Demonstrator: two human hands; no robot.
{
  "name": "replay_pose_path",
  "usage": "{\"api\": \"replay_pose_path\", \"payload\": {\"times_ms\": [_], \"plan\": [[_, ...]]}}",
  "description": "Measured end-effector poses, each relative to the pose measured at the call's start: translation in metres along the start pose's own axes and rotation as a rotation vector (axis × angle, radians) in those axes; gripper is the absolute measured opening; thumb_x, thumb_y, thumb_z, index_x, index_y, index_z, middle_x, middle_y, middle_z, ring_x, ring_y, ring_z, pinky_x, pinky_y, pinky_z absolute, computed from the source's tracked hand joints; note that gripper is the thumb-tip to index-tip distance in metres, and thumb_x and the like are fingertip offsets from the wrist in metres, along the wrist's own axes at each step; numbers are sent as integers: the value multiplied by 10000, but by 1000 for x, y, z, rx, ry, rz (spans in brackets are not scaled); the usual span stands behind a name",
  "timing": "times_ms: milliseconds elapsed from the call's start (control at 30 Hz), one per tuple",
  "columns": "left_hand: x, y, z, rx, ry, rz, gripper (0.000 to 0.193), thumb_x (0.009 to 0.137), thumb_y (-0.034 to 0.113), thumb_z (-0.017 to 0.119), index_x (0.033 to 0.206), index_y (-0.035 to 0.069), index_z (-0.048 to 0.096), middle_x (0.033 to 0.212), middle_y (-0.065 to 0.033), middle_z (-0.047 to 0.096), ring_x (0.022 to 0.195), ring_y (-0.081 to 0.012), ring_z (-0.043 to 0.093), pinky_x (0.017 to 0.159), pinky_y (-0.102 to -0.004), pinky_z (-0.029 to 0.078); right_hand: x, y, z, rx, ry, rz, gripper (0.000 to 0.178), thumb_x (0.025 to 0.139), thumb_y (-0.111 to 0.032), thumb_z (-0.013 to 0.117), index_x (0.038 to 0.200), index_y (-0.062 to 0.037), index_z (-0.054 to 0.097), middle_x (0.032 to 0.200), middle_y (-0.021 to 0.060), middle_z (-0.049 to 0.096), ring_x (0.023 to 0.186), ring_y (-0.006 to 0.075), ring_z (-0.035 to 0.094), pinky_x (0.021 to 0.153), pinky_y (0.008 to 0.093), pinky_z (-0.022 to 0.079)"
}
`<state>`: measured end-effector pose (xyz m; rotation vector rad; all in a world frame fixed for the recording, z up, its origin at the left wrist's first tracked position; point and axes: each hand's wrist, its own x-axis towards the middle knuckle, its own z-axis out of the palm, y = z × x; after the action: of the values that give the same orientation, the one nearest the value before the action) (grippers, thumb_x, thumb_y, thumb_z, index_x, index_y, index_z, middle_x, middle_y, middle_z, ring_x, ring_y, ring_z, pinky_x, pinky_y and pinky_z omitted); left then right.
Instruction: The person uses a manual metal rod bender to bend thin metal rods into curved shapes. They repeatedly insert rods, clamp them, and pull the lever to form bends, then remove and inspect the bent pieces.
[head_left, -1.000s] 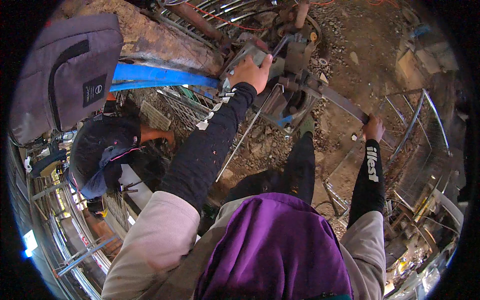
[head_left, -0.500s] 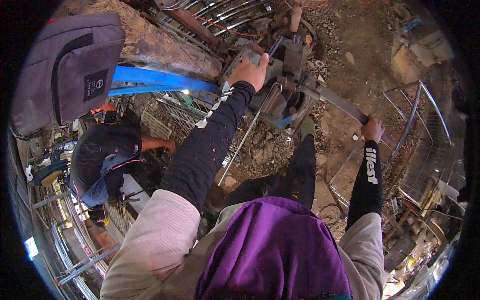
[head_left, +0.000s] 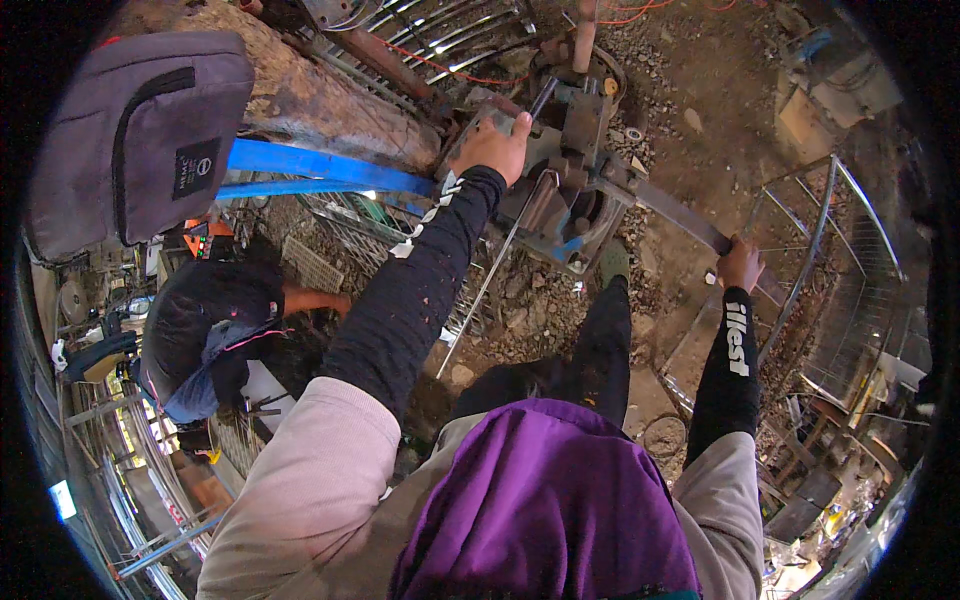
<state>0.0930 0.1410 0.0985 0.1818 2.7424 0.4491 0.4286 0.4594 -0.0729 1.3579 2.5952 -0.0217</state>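
My right hand (head_left: 739, 264) had fingers wrapped firmly around the flat metal bar (head_left: 680, 218), near its outer end. Bar ran from the machine (head_left: 585, 220) ahead of me out to my right, above the dirt floor (head_left: 705, 165). My left hand (head_left: 490, 150) lay over the machine's left side, thumb apart from the fingers and pointing at a short dark handle (head_left: 545, 97); fingertips were hard to see, so I couldn't tell if they gripped an edge. A thin rod (head_left: 490, 285) slanted from the machine back toward me. My shoe (head_left: 613, 262) was just beside the machine's near right corner. Blue beam (head_left: 330, 165) came in from the left toward my left wrist. Grey bag (head_left: 140, 140) upper left, co-worker (head_left: 220, 330) bent over below it. Metal frame (head_left: 825, 230) sat right of my grip.
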Motion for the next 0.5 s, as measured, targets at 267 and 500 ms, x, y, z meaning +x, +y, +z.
{"api": "replay_pose_path", "payload": {"times_ms": [267,500], "plan": [[-4,5,-4,11,8,-11,977,907,801,357,1511,34,395,1517,-221,444,1379,-376,464,1130,-533,365,-12,5,10,19,102,-12,312,804,-97,657,1103,-175,695,1107,93,699,1130,310,631,998,540,440],[-3,5,-8,-23,-4,-9,980,913,788,365,1523,22,376,1505,-229,459,1379,-381,465,1134,-530,364,-27,-3,-1,23,81,3,284,829,-96,627,1093,-167,700,1046,108,719,1107,309,649,992,541,445]]}}
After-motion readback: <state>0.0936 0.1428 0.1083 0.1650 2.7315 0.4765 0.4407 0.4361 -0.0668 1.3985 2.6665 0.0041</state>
